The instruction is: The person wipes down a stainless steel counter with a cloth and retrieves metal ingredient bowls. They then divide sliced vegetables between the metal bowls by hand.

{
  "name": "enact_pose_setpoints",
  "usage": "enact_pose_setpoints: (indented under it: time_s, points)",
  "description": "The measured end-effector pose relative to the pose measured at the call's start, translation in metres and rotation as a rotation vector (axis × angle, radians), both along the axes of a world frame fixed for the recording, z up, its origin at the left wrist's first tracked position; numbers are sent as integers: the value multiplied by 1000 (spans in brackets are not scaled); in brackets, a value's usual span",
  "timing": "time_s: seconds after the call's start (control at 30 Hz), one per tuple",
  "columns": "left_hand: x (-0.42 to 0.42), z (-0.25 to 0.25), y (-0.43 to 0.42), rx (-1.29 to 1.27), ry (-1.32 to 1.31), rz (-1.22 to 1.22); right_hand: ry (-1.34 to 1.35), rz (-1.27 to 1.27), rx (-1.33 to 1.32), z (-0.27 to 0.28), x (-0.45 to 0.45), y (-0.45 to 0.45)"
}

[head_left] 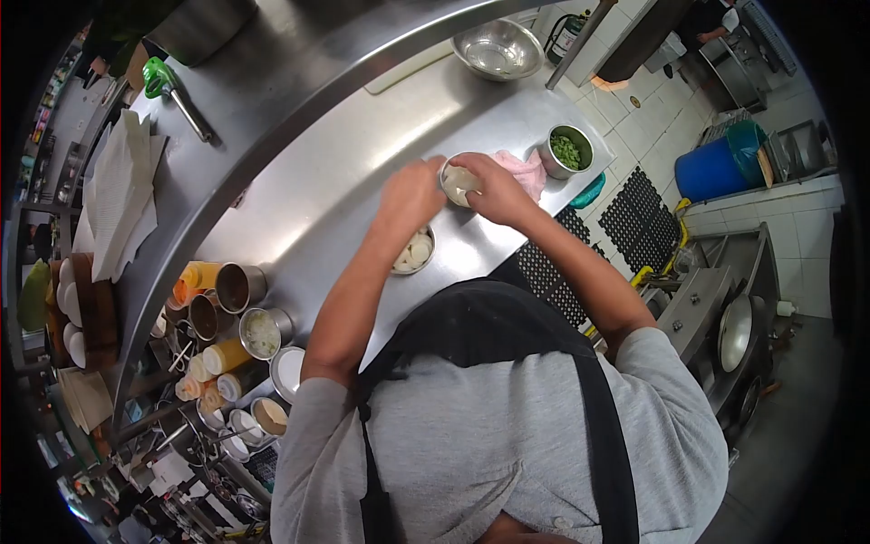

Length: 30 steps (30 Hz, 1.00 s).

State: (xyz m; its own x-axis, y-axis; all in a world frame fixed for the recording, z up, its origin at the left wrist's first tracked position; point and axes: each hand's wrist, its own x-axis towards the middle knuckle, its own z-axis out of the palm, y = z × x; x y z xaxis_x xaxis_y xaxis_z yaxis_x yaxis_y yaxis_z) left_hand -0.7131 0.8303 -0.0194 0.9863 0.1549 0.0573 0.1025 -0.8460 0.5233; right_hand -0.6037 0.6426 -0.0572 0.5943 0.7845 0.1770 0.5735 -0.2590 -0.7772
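My right hand (497,189) grips a small round container (446,186) at its right rim, with thumb and fingers curled over the edge. Pale white contents (458,181) show inside it. At the container's left side is my left hand (412,195), its fingers bent and blurred, so whether they hold anything is unclear. Below my left wrist stands a metal container (430,260) of white slices (415,252), partly covered by my forearm. A pink cloth (523,174) lies just beyond my right hand.
A metal pot of chopped greens (566,151) stands near the steel counter's right end. A metal bowl (498,50) sits at the back. Sauce bottles (225,356) and a pot of chopped white pieces (264,334) crowd the left. A raised steel shelf (299,86) curves over the counter.
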Motion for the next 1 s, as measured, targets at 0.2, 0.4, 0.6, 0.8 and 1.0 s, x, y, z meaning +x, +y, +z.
enact_pose_setpoints:
  time_s: [0.2,0.4,0.6,0.8,1.0]
  points:
    - [-52,-16,46,-134,8,289,196,-190,8,-4,25,-26]
    - [-98,-28,37,-306,130,328,-167,18,-322,-45,22,4]
    - [-127,-21,31,-408,100,418,-279,124,-556,-49,19,29]
    - [-149,-45,32,-475,60,451,-321,81,-436,-34,24,25]
    - [-155,-55,28,-561,36,480,-352,219,-461,-51,33,18]
